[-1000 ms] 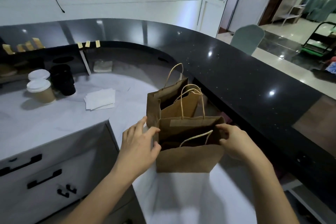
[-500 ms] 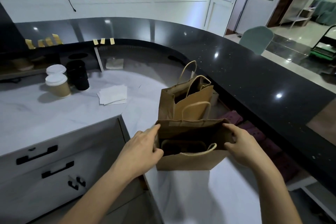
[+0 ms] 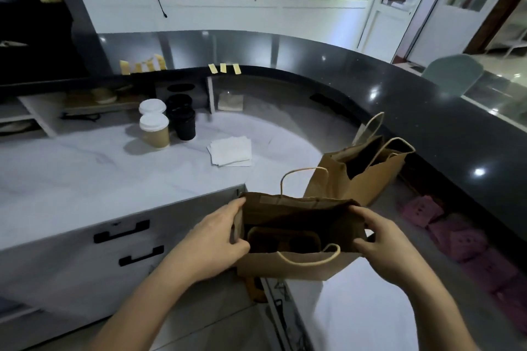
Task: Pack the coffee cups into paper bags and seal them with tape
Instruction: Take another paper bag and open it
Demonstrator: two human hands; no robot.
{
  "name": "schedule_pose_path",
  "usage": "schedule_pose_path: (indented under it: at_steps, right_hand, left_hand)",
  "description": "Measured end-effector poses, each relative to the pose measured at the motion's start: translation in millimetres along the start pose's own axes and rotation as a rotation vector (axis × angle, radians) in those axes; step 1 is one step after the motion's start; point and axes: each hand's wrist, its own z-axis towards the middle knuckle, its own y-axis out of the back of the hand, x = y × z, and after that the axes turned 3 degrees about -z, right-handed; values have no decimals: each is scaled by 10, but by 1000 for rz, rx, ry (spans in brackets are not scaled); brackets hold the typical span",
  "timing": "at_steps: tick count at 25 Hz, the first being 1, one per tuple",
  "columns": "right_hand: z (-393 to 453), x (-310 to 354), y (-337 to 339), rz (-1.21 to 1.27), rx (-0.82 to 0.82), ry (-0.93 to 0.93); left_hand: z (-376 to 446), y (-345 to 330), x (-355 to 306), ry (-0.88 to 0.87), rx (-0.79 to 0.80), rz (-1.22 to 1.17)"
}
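Note:
An open brown paper bag [image 3: 296, 263] is held up in front of me, off the counter corner. My left hand [image 3: 216, 239] grips its left side edge and my right hand [image 3: 385, 239] grips its right side edge, spreading the mouth. A dark cup carrier shows inside the bag. A second brown bag [image 3: 362, 177] stands open behind it on the white counter [image 3: 85, 168]. Two lidded paper coffee cups [image 3: 154, 129] and a stack of black cups [image 3: 182, 120] stand at the far left. Yellow tape strips [image 3: 224, 68] hang from the black ledge.
White napkins [image 3: 231, 151] lie mid-counter. Drawers with black handles [image 3: 122, 232] are below left. A curved black bar top [image 3: 427, 111] wraps the far and right sides. Pink pads [image 3: 456, 239] lie on a low shelf at right.
Both hands have carried the bag left and toward me, away from the second bag; its mouth is spread wider. My view has swung left.

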Motion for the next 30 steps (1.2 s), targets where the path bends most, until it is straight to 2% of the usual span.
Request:
schedule_pose_path:
  at_steps: [6, 15, 21, 30]
  right_hand:
    - [309, 908, -680, 6, 70, 93]
    - [690, 2127, -1704, -47, 195, 273]
    - [833, 2728, -2225, -46, 248, 350]
    - [1075, 3371, -2578, -62, 339, 419]
  left_hand:
    - [-129, 637, 847, 119, -80, -87]
    - [-542, 1530, 1944, 199, -231, -162]
    - [-792, 1872, 2449, 276, -301, -179]
    - [-803, 2166, 2853, 330, -382, -253]
